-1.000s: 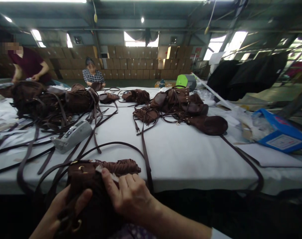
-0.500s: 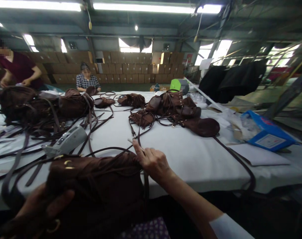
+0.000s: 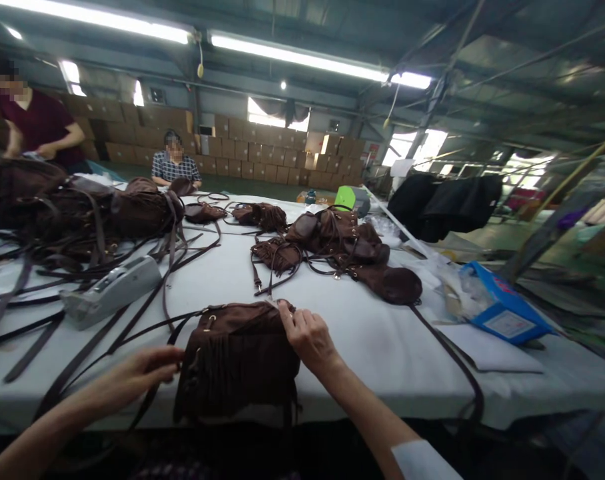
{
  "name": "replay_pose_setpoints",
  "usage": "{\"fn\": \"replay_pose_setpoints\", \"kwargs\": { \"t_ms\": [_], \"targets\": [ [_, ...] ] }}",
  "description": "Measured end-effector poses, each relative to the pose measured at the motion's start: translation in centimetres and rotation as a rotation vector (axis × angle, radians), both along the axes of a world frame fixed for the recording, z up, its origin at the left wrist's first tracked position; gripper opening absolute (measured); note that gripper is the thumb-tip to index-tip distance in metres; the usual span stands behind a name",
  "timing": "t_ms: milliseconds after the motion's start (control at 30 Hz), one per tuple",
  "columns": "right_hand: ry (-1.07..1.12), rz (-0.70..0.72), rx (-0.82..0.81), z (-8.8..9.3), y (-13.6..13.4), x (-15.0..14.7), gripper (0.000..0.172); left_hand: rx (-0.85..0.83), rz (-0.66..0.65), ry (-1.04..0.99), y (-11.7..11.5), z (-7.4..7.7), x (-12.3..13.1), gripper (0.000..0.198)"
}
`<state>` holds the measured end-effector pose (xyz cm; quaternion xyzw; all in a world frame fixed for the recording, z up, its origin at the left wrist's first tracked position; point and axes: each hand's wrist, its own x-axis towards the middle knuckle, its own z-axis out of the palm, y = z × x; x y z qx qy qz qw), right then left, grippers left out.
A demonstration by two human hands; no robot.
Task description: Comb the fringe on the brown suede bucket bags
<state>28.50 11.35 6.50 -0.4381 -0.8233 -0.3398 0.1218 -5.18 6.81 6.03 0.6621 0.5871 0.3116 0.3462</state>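
Observation:
A dark brown bag (image 3: 242, 363) with fringe and gold rings rests at the table's near edge. At its left end is my left hand (image 3: 147, 370), fingers stretched out, the tips at the bag's side; whether they touch it I cannot tell. My right hand (image 3: 310, 337) is closed over the bag's upper right corner. From its fingers a thin, pale tool (image 3: 272, 303) sticks out, its kind too small to make out. Brown straps (image 3: 147, 330) run from the bag to the left across the table.
A grey tape dispenser (image 3: 112, 293) stands left on the white-covered table (image 3: 362, 347). Brown bags lie piled at left (image 3: 82, 213) and centre right (image 3: 342, 240). A blue box (image 3: 507, 303) sits at right. Two people (image 3: 175, 163) work across the table.
The bag has moved away from me and settled onto the table edge. My left hand has let go of its left end. The view has tilted and shifted.

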Motion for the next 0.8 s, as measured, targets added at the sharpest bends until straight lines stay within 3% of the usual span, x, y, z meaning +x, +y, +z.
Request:
{"fn": "replay_pose_setpoints", "kwargs": {
  "t_ms": [67, 133, 233, 333, 400, 533, 700, 800],
  "targets": [
    [0.031, 0.017, -0.005, 0.0, 0.4, -0.3, 0.034, 0.092, 0.111, -0.053, 0.8, 1.2, -0.1, 0.054],
    [0.056, 0.041, -0.019, 0.7, 0.7, -0.9, 0.031, 0.229, 0.191, -0.094, 1.7, 2.9, 2.0, 0.057],
    [0.056, 0.068, -0.046, 1.5, 0.9, -1.7, 0.028, 0.239, -0.054, -0.14, 3.5, 4.1, 8.2, 0.048],
    [-0.008, 0.061, -0.039, 1.7, 0.8, -1.8, 0.029, 0.229, -0.193, -0.177, 4.8, 2.9, 13.7, 0.035],
    [-0.068, 0.03, -0.047, 1.5, 0.6, -1.8, 0.031, 0.279, -0.209, -0.171, 4.9, 1.3, 15.6, 0.036],
    [-0.107, -0.074, -0.084, 0.8, 0.2, -2.5, 0.031, 0.375, -0.222, -0.051, 4.1, -1.1, 15.4, 0.03],
    [-0.076, -0.149, -0.11, 0.2, 0.0, -5.0, 0.03, 0.435, -0.232, 0.019, 4.2, -1.5, 13.3, 0.032],
    [0.027, -0.166, -0.204, 0.7, 0.6, -5.2, 0.033, 0.445, -0.27, 0.007, 3.9, -2.0, 12.3, 0.032]
  ]
}}
